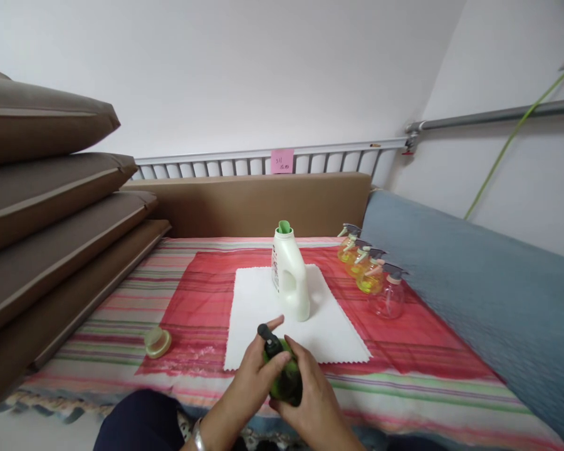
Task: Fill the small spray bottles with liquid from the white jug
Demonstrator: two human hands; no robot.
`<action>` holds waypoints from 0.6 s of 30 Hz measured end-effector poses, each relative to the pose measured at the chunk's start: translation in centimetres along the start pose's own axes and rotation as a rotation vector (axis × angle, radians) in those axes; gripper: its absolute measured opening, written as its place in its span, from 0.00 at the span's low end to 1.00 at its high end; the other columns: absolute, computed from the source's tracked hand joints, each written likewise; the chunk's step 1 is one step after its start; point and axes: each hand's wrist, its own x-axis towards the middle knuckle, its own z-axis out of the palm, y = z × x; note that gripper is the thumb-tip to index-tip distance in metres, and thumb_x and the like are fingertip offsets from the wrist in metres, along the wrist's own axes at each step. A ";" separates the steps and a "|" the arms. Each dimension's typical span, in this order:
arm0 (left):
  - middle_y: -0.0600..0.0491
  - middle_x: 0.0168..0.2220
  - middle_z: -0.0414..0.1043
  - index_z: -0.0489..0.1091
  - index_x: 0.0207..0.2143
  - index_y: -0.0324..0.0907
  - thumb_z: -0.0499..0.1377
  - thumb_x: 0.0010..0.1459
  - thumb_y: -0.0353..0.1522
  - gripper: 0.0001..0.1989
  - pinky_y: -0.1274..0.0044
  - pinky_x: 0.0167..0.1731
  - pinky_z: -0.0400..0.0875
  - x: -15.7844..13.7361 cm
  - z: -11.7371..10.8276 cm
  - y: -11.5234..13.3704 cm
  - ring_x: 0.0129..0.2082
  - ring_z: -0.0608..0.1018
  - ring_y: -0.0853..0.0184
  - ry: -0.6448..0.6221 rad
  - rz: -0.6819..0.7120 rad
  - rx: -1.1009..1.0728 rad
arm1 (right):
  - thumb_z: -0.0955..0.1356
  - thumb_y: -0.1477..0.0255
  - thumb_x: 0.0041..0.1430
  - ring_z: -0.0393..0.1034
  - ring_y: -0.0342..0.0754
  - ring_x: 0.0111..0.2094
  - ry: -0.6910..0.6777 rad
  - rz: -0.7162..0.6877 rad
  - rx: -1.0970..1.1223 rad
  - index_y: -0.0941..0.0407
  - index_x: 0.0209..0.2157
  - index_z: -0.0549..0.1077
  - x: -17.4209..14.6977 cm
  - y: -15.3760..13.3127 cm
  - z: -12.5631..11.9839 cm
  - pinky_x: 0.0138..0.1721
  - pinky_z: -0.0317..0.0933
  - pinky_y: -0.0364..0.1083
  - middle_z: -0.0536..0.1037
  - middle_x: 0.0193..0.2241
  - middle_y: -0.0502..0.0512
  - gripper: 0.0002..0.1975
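Between my two hands is a dark green pump bottle (289, 382) with a black pump head (269, 338), tilted with its top toward the upper left. My left hand (256, 369) grips it near the neck, thumb across the front and index finger stretched out. My right hand (313, 391) wraps round the body from the right. Just beyond them a white jug (294, 275) with a side handle and a green spout in its uncapped mouth stands on a white cloth (254, 319) with a zigzag edge. A pale green cap (157, 342) lies to the left.
Several spray bottles stand in a row at the right, some holding yellow liquid (369, 282), the nearest clear (390, 300). Stacked brown cushions (61, 219) rise at the left. A blue padded piece (470, 282) borders the right. A pink note (282, 161) hangs on the radiator (216, 166).
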 end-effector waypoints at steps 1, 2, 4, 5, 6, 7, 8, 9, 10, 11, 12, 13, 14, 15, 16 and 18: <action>0.48 0.45 0.72 0.69 0.45 0.41 0.61 0.49 0.32 0.18 0.71 0.48 0.64 0.0 0.0 0.0 0.46 0.72 0.60 -0.022 -0.018 -0.055 | 0.69 0.79 0.37 0.58 0.56 0.55 -0.008 0.006 0.002 0.54 0.56 0.50 0.0 -0.1 -0.1 0.55 0.54 0.55 0.63 0.53 0.60 0.42; 0.47 0.43 0.74 0.70 0.41 0.40 0.61 0.49 0.32 0.15 0.70 0.47 0.65 0.0 -0.1 0.1 0.45 0.73 0.60 -0.016 -0.040 -0.106 | 0.69 0.79 0.37 0.57 0.56 0.55 -0.015 0.011 0.001 0.55 0.56 0.51 0.0 -0.1 -0.1 0.56 0.54 0.55 0.63 0.53 0.60 0.42; 0.47 0.38 0.76 0.71 0.36 0.39 0.61 0.49 0.33 0.10 0.70 0.45 0.66 0.2 -0.3 0.6 0.41 0.75 0.60 0.053 -0.064 -0.181 | 0.69 0.79 0.36 0.56 0.56 0.56 -0.027 0.020 -0.006 0.55 0.56 0.52 -0.1 -0.1 -0.2 0.56 0.52 0.55 0.62 0.53 0.60 0.42; 0.48 0.37 0.76 0.71 0.35 0.39 0.61 0.49 0.33 0.10 0.71 0.43 0.67 0.3 -0.4 1.0 0.40 0.75 0.60 0.095 -0.061 -0.201 | 0.69 0.79 0.36 0.56 0.56 0.56 -0.034 0.029 -0.008 0.55 0.56 0.52 -0.1 0.0 -0.3 0.57 0.52 0.55 0.62 0.53 0.60 0.42; 0.48 0.37 0.76 0.70 0.35 0.40 0.61 0.50 0.34 0.10 0.71 0.42 0.67 0.5 -0.5 1.5 0.40 0.75 0.61 0.129 -0.050 -0.209 | 0.70 0.79 0.36 0.56 0.56 0.56 -0.041 0.041 -0.008 0.54 0.56 0.52 -0.2 0.0 -0.3 0.57 0.52 0.55 0.62 0.53 0.60 0.43; 0.48 0.38 0.76 0.70 0.36 0.40 0.61 0.51 0.34 0.10 0.72 0.41 0.67 0.6 -0.6 2.1 0.40 0.75 0.61 0.152 -0.035 -0.207 | 0.70 0.78 0.36 0.56 0.56 0.56 -0.049 0.055 -0.005 0.54 0.57 0.52 -0.2 0.1 -0.3 0.56 0.52 0.55 0.62 0.53 0.59 0.43; 0.48 0.38 0.76 0.70 0.36 0.41 0.61 0.51 0.34 0.09 0.73 0.40 0.67 0.7 -0.6 2.7 0.40 0.75 0.62 0.165 -0.020 -0.195 | 0.70 0.78 0.36 0.56 0.56 0.56 -0.054 0.067 0.000 0.54 0.57 0.52 -0.2 0.2 -0.4 0.56 0.52 0.54 0.62 0.54 0.59 0.43; 0.48 0.37 0.76 0.70 0.35 0.41 0.61 0.51 0.34 0.09 0.74 0.39 0.67 0.7 -0.6 3.3 0.40 0.75 0.62 0.169 -0.009 -0.176 | 0.70 0.78 0.36 0.56 0.56 0.56 -0.057 0.077 0.007 0.54 0.57 0.52 -0.2 0.2 -0.4 0.56 0.53 0.54 0.62 0.54 0.59 0.44; 0.49 0.36 0.76 0.71 0.35 0.40 0.61 0.50 0.34 0.09 0.74 0.37 0.67 0.7 -0.5 3.7 0.38 0.75 0.62 0.162 -0.006 -0.149 | 0.70 0.78 0.36 0.56 0.56 0.56 -0.054 0.081 0.014 0.54 0.57 0.52 -0.2 0.3 -0.4 0.56 0.53 0.54 0.62 0.54 0.59 0.44; 0.49 0.35 0.76 0.71 0.34 0.40 0.61 0.50 0.34 0.08 0.75 0.36 0.67 0.6 -0.3 4.1 0.37 0.75 0.63 0.147 -0.007 -0.117 | 0.70 0.78 0.36 0.56 0.56 0.56 -0.051 0.081 0.019 0.54 0.57 0.52 -0.1 0.4 -0.4 0.56 0.53 0.54 0.62 0.54 0.59 0.44; 0.50 0.34 0.76 0.72 0.33 0.40 0.61 0.50 0.33 0.08 0.75 0.35 0.67 0.6 -0.2 4.4 0.35 0.75 0.64 0.129 -0.003 -0.080 | 0.70 0.78 0.35 0.56 0.56 0.56 -0.045 0.081 0.023 0.54 0.57 0.52 -0.1 0.5 -0.4 0.56 0.53 0.54 0.62 0.54 0.59 0.44; 0.50 0.34 0.76 0.72 0.33 0.40 0.61 0.50 0.33 0.07 0.75 0.35 0.67 0.5 0.0 4.7 0.35 0.75 0.64 0.111 0.012 -0.044 | 0.70 0.78 0.35 0.56 0.56 0.56 -0.040 0.079 0.027 0.54 0.57 0.52 -0.1 0.6 -0.5 0.56 0.53 0.54 0.62 0.54 0.59 0.45; 0.50 0.35 0.76 0.72 0.33 0.40 0.61 0.50 0.32 0.07 0.75 0.35 0.66 0.5 0.0 4.8 0.35 0.75 0.64 0.097 0.039 -0.013 | 0.70 0.78 0.35 0.57 0.56 0.56 -0.038 0.079 0.029 0.54 0.57 0.52 0.0 0.7 -0.5 0.56 0.53 0.54 0.62 0.54 0.59 0.45; 0.50 0.35 0.76 0.73 0.33 0.41 0.61 0.51 0.32 0.07 0.75 0.37 0.66 0.6 0.0 5.0 0.36 0.74 0.64 0.092 0.070 0.004 | 0.70 0.78 0.35 0.57 0.56 0.56 -0.034 0.081 0.030 0.54 0.57 0.52 0.0 0.9 -0.6 0.56 0.53 0.54 0.62 0.54 0.59 0.44; 0.51 0.35 0.76 0.73 0.33 0.41 0.61 0.51 0.32 0.06 0.75 0.38 0.66 0.9 -0.3 5.2 0.38 0.74 0.64 0.107 0.105 -0.001 | 0.69 0.78 0.35 0.57 0.56 0.56 -0.027 0.086 0.028 0.53 0.57 0.52 0.0 1.1 -0.6 0.56 0.53 0.54 0.62 0.54 0.59 0.44; 0.53 0.32 0.75 0.72 0.32 0.41 0.62 0.50 0.32 0.05 0.75 0.39 0.66 1.9 -1.3 5.9 0.37 0.75 0.66 0.214 0.169 -0.106 | 0.68 0.79 0.35 0.57 0.56 0.56 -0.017 0.092 0.022 0.53 0.57 0.53 -0.1 1.6 -0.8 0.56 0.53 0.54 0.63 0.54 0.59 0.44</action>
